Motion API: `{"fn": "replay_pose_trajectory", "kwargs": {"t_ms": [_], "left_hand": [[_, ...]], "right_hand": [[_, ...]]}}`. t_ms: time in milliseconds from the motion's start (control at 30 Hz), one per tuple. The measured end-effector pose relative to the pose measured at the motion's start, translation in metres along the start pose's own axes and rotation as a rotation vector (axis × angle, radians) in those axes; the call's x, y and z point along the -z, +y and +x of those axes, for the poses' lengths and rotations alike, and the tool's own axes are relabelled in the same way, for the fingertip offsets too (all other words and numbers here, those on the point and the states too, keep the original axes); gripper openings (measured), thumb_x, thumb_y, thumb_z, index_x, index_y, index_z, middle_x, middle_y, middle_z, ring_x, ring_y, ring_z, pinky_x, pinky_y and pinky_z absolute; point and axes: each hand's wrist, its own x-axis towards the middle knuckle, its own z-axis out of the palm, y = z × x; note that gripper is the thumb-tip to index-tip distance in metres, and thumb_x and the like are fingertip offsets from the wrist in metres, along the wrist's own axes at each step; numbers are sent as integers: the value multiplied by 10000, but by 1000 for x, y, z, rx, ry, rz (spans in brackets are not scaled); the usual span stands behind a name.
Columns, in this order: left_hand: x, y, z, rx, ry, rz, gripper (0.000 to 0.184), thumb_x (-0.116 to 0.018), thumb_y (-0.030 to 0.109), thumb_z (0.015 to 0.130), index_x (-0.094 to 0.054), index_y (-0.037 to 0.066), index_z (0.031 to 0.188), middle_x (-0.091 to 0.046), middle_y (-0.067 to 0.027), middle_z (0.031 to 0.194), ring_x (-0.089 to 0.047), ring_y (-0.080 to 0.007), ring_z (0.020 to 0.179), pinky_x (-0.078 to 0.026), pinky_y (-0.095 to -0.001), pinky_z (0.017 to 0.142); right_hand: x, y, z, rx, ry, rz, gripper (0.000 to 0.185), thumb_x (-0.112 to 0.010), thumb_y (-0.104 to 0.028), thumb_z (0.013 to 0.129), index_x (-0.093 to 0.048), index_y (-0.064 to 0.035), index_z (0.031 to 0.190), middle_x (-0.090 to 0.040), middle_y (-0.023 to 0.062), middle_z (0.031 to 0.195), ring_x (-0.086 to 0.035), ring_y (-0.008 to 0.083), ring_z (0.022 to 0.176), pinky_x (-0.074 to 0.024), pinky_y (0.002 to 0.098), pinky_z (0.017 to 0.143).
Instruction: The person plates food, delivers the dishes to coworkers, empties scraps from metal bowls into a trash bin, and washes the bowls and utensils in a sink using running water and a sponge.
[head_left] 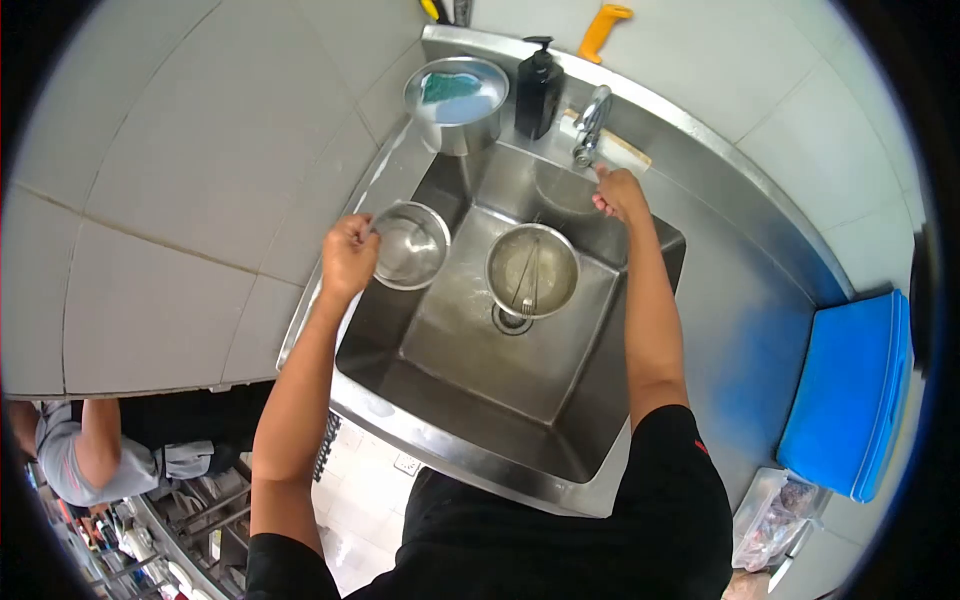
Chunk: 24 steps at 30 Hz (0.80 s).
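Note:
My left hand (350,258) is closed on the side of a round metal bowl (412,250), which it holds over the sink's left edge. The inside of that bowl looks wet and shiny. My right hand (622,194) reaches to the chrome faucet (590,128), its fingers curled at the faucet's lower handle. A second metal bowl (500,290) stands on the sink floor beside the drain (512,322), partly over it. Cloudy liquid fills this bowl, and a fork (528,300) and another thin utensil rest in it.
Behind the sink (480,375) are a metal pot (458,135) with a green and blue sponge and a black pump bottle (538,95). A blue box (845,395) stands on the right, near a plastic container (775,515). Another person (90,460) is at lower left.

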Motion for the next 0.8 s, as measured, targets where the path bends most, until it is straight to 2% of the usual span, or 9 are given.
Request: {"fn": "replay_pose_trajectory", "kwargs": {"t_ms": [100,167,233,300,467,533,667,733,800], "left_hand": [[-35,32,17,136,-112,-77,144,-584,2,737,-477,-33,648,-626,-166,795,-574,-201,668,-449,-326,618],[-58,52,27,167,-177,-57,188,-584,16,761,-459,-18,625,-623,-148,758,-564,-166,663,-442,-320,611],[-90,57,39,120,-242,-116,192,-596,39,744,-458,-16,622,-579,-134,655,-535,-181,576,-423,-329,550],[-114,71,52,77,-294,-54,176,-603,62,724,-476,-18,630,-560,-155,639,-535,-234,570,-430,-348,558],[-164,104,69,-147,-449,48,107,-591,81,681,-554,-9,726,-577,-219,702,-559,-406,667,-453,-417,599],[-190,100,68,-350,-394,54,158,-580,54,691,-571,4,841,-604,-214,774,-573,-416,739,-474,-436,653],[-207,83,59,-154,-371,74,223,-551,9,689,-564,6,912,-601,-217,851,-557,-425,809,-470,-453,722],[-184,102,52,-393,-307,71,217,-512,-71,647,-541,-30,858,-569,-237,869,-535,-427,858,-447,-451,788],[-179,99,53,-427,-278,-24,276,-501,-88,615,-534,-18,880,-534,-231,860,-499,-407,910,-416,-449,836]], "right_hand": [[11,-8,3,106,55,261,467,-470,-392,922,-565,-12,668,-625,132,698,-504,148,440,-430,253,425],[10,-29,-2,260,-19,582,432,-485,-384,917,-578,3,749,-638,143,731,-543,148,486,-434,243,431],[9,-59,-27,200,-156,628,419,-498,-383,911,-576,26,866,-641,131,747,-570,143,526,-433,223,430],[20,-78,-38,160,-222,111,391,-519,-364,904,-562,22,950,-643,119,789,-609,140,604,-456,229,475],[9,-80,-86,370,-495,340,152,-577,-87,849,-583,5,970,-627,71,807,-604,115,672,-486,228,539],[1,-76,-89,446,-539,291,116,-604,-91,830,-589,3,897,-618,58,789,-593,110,655,-485,230,543],[-6,-73,-89,464,-461,158,99,-613,-84,814,-595,4,854,-612,56,770,-583,110,642,-486,233,540],[-8,-67,-88,334,-458,307,84,-623,-80,795,-596,-1,784,-604,54,738,-576,110,628,-471,232,519],[-14,-64,-82,394,-467,322,86,-623,-78,789,-590,-10,749,-601,56,723,-570,108,616,-454,231,499]]}}
